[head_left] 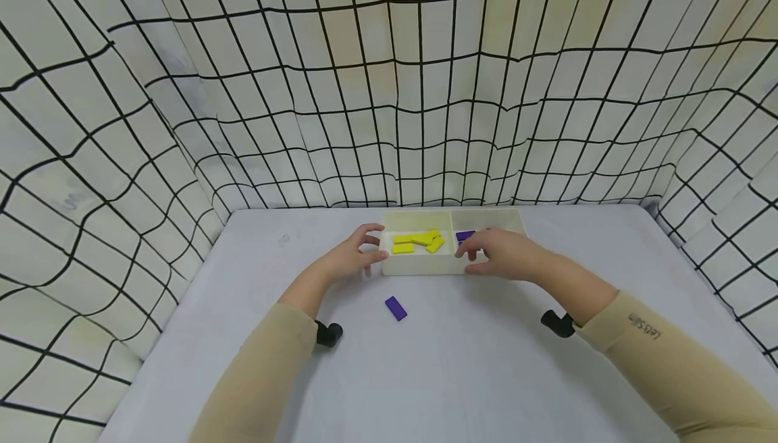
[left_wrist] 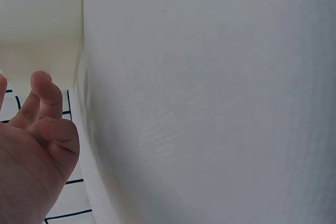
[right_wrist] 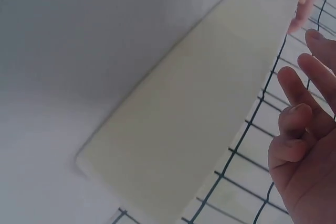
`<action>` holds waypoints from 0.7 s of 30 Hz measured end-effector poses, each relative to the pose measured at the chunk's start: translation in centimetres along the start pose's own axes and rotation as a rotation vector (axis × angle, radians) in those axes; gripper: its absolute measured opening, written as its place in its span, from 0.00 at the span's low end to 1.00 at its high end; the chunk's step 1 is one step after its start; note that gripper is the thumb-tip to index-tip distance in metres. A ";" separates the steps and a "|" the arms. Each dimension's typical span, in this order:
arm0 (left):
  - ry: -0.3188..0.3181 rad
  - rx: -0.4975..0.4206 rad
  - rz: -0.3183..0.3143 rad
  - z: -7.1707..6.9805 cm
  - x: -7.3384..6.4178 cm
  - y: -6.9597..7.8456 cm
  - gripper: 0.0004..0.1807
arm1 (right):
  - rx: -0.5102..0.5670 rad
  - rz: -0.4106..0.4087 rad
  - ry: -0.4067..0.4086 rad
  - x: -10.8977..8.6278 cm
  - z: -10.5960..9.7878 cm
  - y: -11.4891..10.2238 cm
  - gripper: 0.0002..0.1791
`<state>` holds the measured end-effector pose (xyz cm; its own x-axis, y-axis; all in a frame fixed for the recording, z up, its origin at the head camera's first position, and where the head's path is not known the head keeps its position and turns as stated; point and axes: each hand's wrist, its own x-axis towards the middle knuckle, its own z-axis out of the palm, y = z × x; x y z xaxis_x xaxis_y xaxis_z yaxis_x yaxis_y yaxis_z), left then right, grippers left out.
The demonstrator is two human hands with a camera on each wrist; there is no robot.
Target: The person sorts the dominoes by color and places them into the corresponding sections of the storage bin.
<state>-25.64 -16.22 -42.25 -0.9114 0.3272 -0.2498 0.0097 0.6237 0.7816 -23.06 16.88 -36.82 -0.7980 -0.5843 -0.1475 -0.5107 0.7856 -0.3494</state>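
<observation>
A long cream-white box (head_left: pixel 425 266) has two compartments. Several yellow blocks (head_left: pixel 403 248) lie in the left one, and a purple block (head_left: pixel 464 235) shows in the right one, partly hidden by my right hand. My left hand (head_left: pixel 352 254) is at the box's left end, its thumb and index fingertip right at the rim and its other fingers loosely bent. Over the right compartment's front edge hovers my right hand (head_left: pixel 507 254), fingers loosely bent with nothing seen between them. One purple block (head_left: pixel 396 308) lies on the table in front of the box.
White cloth covers the table (head_left: pixel 462 362). Walls of white sheet behind black netting (head_left: pixel 419 92) rise at the back and both sides. Black wrist-worn devices (head_left: pixel 329 333) stick out by both sleeves.
</observation>
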 end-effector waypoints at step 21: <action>0.010 0.000 -0.010 0.1 0.2 -0.1 0.37 | -0.044 -0.108 -0.122 3.2 5.2 -5.3 0.19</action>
<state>-25.78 -16.16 -42.40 -0.9154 0.3137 -0.2523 0.0004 0.6274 0.7787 -21.22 9.82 -40.26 -0.6946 -0.6838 -0.2236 -0.6066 0.7238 -0.3289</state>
